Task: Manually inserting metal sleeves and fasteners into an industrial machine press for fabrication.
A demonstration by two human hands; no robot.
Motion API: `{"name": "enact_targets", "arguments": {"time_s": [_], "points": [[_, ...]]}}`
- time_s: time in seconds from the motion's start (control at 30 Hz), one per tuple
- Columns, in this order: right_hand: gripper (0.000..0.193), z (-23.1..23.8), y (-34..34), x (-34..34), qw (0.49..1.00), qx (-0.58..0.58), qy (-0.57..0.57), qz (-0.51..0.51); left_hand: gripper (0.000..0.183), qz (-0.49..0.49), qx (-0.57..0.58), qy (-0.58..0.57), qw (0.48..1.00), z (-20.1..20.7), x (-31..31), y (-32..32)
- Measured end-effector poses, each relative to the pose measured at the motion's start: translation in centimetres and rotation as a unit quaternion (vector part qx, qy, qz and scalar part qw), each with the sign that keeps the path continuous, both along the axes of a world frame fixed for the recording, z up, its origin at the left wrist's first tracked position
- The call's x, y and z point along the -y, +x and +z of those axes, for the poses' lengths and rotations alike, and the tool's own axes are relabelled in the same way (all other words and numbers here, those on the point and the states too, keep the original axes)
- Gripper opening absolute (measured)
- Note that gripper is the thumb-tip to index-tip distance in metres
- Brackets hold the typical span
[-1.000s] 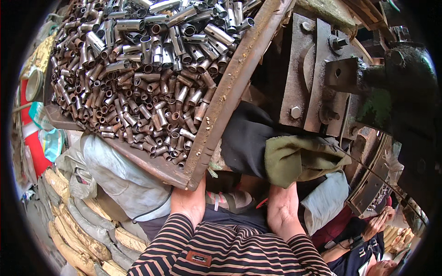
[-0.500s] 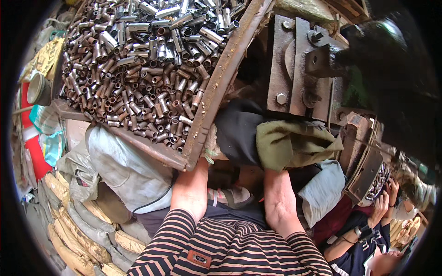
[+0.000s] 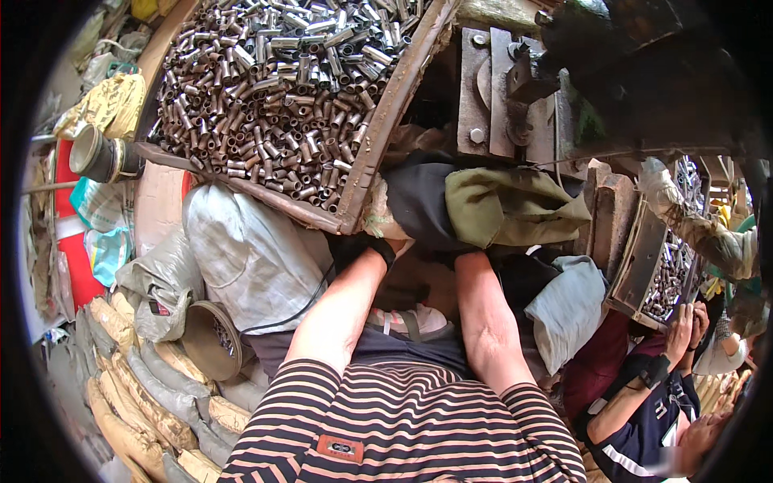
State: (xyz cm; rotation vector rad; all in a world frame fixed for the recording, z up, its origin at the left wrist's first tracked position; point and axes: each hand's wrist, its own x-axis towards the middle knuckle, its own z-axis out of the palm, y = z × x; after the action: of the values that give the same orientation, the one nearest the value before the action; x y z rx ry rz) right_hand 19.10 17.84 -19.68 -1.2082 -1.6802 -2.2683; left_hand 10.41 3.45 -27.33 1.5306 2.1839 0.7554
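Both my forearms reach forward beneath the front of a workbench. My left forearm (image 3: 342,302) slants inward to a black wristband (image 3: 382,251), just below the corner of a wooden-edged tray (image 3: 358,173). Only a sliver of my left hand (image 3: 398,245) shows there; its fingers are hidden. My right forearm (image 3: 489,318) runs up under a black cloth (image 3: 419,201) and an olive green cloth (image 3: 499,205), which hide my right hand. Whether either hand holds anything cannot be seen. Short metal tubes (image 3: 274,121), brown and silvery, fill the tray.
A bolted steel machine block (image 3: 503,105) stands beyond the cloths, beside a large dark machine part (image 3: 644,80). At right, another person's hands (image 3: 684,330) are beside a second tray of tubes (image 3: 667,278). Filled sacks (image 3: 133,402) and a round container (image 3: 211,342) lie at lower left.
The view has shifted, so the tray sits higher and further right. My left forearm now angles inward, showing its wristband. My right arm stays under the cloths. The other person's hands have come together.
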Motion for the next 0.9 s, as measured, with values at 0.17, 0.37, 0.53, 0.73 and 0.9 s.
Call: {"name": "enact_targets", "arguments": {"time_s": [0.17,0.37,0.53,0.73,0.9], "points": [[0.007,1.4,-1.1,0.3,0.999,0.013,0.037,-0.023,0.045,0.027,-0.015,0.022,0.999,-3.1,0.7,-0.5],[0.006,0.7,-0.7,0.2,0.999,0.017,0.027,-0.011,0.044,0.025,0.001,-0.01,1.0,-4.6,1.2,1.8],[0.005,0.3,-0.1,0.5,1.0,0.02,0.012,0.004,0.043,0.025,0.011,-0.026,0.999,-4.9,1.4,2.9],[0.006,0.0,0.6,1.1,0.999,0.013,-0.024,0.035,0.042,0.021,0.019,-0.03,0.999,-5.5,1.1,2.6],[0.008,-0.6,1.0,1.0,0.993,-0.018,-0.08,0.087,0.041,0.01,0.028,-0.028,0.999,-5.8,0.9,3.1]]}}
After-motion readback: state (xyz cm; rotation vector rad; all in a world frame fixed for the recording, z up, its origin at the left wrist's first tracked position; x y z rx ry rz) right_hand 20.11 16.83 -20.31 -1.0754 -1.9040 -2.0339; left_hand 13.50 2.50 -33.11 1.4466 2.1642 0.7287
